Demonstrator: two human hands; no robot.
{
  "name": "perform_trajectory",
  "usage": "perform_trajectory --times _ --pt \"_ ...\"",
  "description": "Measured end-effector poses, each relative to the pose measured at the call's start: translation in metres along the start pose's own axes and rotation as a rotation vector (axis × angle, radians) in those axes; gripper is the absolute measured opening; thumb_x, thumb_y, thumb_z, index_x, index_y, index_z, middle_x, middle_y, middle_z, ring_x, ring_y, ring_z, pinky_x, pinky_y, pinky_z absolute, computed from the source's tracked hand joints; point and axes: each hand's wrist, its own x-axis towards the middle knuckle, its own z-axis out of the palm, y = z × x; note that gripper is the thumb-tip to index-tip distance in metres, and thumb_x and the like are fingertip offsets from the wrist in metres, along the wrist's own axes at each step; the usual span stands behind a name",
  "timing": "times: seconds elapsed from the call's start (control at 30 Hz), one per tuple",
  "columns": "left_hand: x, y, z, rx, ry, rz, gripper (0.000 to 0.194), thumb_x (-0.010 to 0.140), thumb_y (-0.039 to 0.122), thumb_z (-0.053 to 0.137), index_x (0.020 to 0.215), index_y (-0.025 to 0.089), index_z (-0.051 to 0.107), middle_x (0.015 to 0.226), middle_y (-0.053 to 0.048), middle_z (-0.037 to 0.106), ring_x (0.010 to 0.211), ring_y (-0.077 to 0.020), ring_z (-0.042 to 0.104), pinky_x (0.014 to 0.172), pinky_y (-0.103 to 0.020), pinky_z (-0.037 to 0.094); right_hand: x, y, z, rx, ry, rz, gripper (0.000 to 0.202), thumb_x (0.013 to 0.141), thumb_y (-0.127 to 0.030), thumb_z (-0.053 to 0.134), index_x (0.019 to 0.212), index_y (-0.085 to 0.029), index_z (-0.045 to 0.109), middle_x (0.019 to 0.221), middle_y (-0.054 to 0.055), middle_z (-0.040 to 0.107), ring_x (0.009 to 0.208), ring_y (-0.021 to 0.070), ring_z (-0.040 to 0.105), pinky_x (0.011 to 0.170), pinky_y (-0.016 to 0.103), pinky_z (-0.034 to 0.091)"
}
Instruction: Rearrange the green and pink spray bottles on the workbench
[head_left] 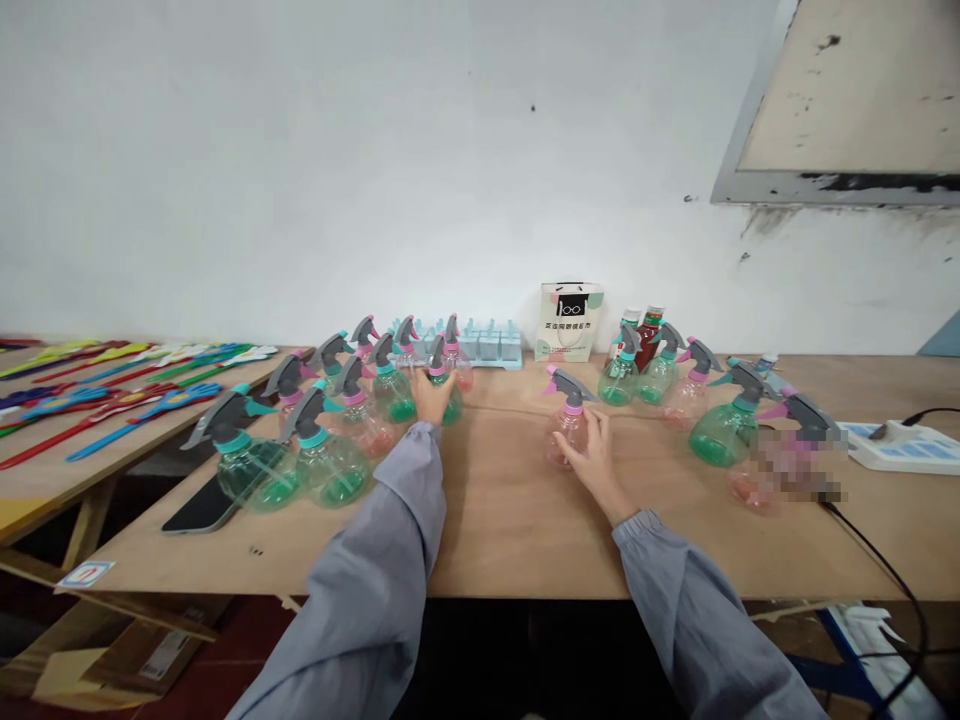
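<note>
My right hand [596, 455] is wrapped round the body of a pink spray bottle [568, 432], which stands upright with its grey trigger head pointing left. Farther back on the left, my left hand [433, 395] closes round a spray bottle with green at its base [453, 406]; the hand covers much of it. To the left of that hand stand several more spray bottles, among them a green one [332, 468] and a pink one [366, 428]. Another group is at the right, including a green bottle [723, 433] and a pink bottle [684, 398].
Behind the bottles are a light-blue mould set [499, 347], a paper bag [568, 325] and a dark red bottle [648, 340]. A phone [201, 505] lies at the left edge of the wooden table [517, 540]. A white power strip [904, 447] with cables sits right.
</note>
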Motion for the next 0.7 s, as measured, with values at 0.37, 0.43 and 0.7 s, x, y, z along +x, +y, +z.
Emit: perform_trajectory --times 0.37,0.43,0.7 --pt "-0.087 0.071 -0.022 -0.281 -0.018 0.209 0.043 0.084 0.041 0.069 0.120 0.022 0.052 0.132 -0.014 0.055 0.131 -0.0290 0.049 0.111 -0.045 0.038 -0.002 -0.004 0.003 0.047 0.036 0.043 0.064 0.083 -0.058 0.064 0.130 -0.017 0.048 0.123 0.017 0.057 0.117 0.0308 0.058 0.102 0.053 0.048" --pt "-0.109 0.093 -0.016 -0.314 -0.190 0.285 0.051 0.073 0.044 0.080 0.115 0.023 0.059 0.125 -0.012 0.061 0.126 -0.0293 0.054 0.113 -0.044 0.038 -0.007 -0.006 0.007 0.065 0.020 0.095 0.069 0.083 -0.059 0.065 0.133 -0.017 0.043 0.124 0.018 0.060 0.114 0.0318 0.061 0.097 0.052 0.052" --pt "-0.145 0.137 0.028 -0.417 -0.539 0.130 0.073 0.062 0.035 0.089 0.126 0.018 0.057 0.115 -0.017 0.063 0.118 -0.0373 0.059 0.108 -0.055 0.041 -0.035 -0.025 0.036 -0.048 -0.078 -0.030 0.073 0.082 -0.045 0.065 0.142 -0.014 0.035 0.120 0.021 0.058 0.112 0.0368 0.060 0.089 0.056 0.055"
